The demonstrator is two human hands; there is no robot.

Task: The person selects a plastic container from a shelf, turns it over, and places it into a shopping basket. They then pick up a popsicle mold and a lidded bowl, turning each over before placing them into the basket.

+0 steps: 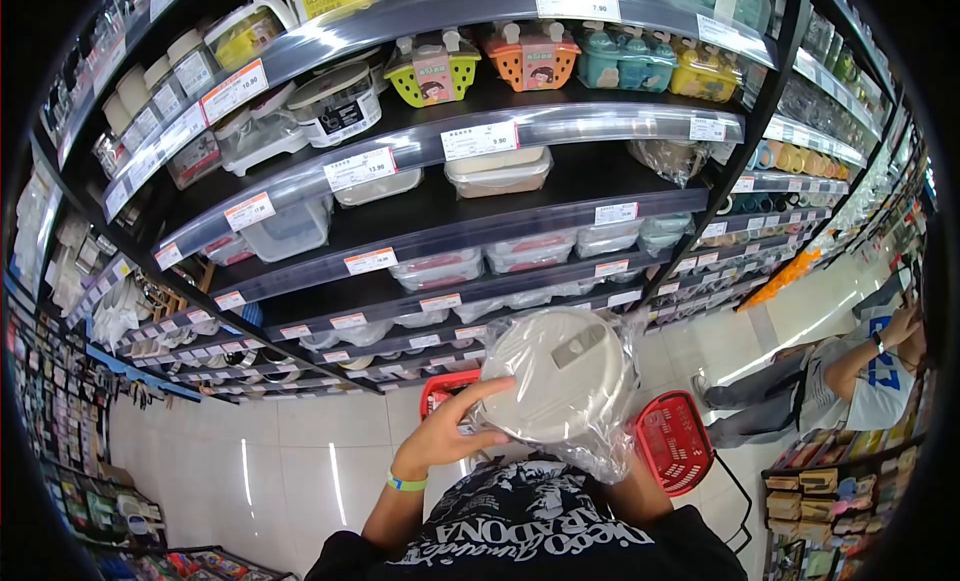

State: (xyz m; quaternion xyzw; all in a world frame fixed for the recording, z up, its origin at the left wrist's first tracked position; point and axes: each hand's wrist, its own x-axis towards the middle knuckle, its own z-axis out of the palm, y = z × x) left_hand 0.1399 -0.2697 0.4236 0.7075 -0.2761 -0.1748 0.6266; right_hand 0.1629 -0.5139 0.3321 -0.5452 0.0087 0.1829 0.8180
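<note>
A round, pale lidded container (550,376) in clear plastic wrap is held up in front of my chest, its lid facing me. On the lid is a grey rectangular tab or vent. My left hand (455,426) grips the container's left edge, thumb below and fingers along the side; a yellow-green band circles that wrist. My right forearm (640,496) reaches up at the container's lower right, but the crumpled wrap and the container hide that hand's fingers.
Shelves (440,216) with price tags hold food boxes and small colored baskets (435,71). A red shopping basket (675,446) with a black handle is at my right. Another person (850,381) stands farther right. Tiled floor (250,451) extends left; low displays (820,501) flank the aisle.
</note>
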